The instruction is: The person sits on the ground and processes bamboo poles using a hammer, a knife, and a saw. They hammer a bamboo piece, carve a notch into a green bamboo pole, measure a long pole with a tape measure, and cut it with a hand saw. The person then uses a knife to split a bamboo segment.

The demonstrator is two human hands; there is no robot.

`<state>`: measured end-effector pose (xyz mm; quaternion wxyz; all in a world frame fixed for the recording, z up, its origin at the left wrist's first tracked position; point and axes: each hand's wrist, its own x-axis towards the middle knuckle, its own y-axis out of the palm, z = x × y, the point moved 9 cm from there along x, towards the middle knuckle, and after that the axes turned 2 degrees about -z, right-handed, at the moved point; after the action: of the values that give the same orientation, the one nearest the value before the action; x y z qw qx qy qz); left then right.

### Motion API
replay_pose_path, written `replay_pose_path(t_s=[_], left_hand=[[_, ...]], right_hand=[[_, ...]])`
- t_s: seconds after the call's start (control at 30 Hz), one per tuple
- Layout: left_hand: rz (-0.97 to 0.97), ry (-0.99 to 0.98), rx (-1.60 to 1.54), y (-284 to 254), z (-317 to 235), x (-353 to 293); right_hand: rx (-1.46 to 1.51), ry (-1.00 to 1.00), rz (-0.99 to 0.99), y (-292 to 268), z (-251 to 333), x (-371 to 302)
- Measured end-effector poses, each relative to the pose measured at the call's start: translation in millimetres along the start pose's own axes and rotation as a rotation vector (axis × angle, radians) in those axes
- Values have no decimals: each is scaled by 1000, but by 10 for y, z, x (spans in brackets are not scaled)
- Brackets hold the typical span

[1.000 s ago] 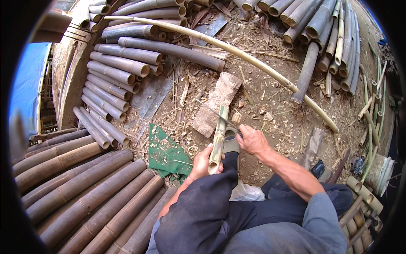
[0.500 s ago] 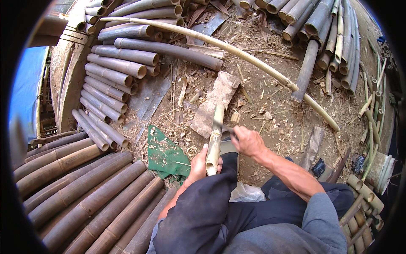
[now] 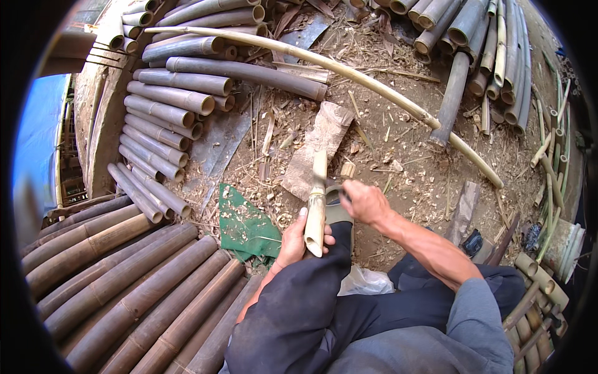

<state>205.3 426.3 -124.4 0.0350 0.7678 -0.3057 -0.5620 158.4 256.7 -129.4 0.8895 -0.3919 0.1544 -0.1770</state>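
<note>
My left hand (image 3: pixel 293 242) is closed around the near end of a short, pale bamboo piece (image 3: pixel 316 218) by my knee. That end is cut at a slant and shows its hollow. The piece points away from me, its far end over a rough wooden block (image 3: pixel 331 123); whether they touch I cannot tell. My right hand (image 3: pixel 366 202) is closed on the handle of a knife (image 3: pixel 334 189). Its blade is blurred and lies across the bamboo close to a node.
Dark bamboo poles (image 3: pixel 118 305) lie at the near left, with stacked bamboo tubes (image 3: pixel 180 84) beyond. More tubes (image 3: pixel 467 25) fill the far right. A long pale bamboo pole (image 3: pixel 355 78) crosses the ground. Green cloth (image 3: pixel 246 224) lies left of my hand among wood chips.
The knife has shifted slightly nearer along the bamboo, and its blade has swung. The bamboo has turned a little, showing more of its slanted opening. Both hands keep their grip.
</note>
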Motion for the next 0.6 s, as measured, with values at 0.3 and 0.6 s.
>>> replay_pose_path(t_s=[0.3, 0.6], left_hand=[[-5, -30, -52, -4, 61, 61], [-43, 39, 100, -120, 9, 54]], right_hand=[[207, -322, -30, -163, 466, -228], [163, -430, 8, -131, 580, -285]])
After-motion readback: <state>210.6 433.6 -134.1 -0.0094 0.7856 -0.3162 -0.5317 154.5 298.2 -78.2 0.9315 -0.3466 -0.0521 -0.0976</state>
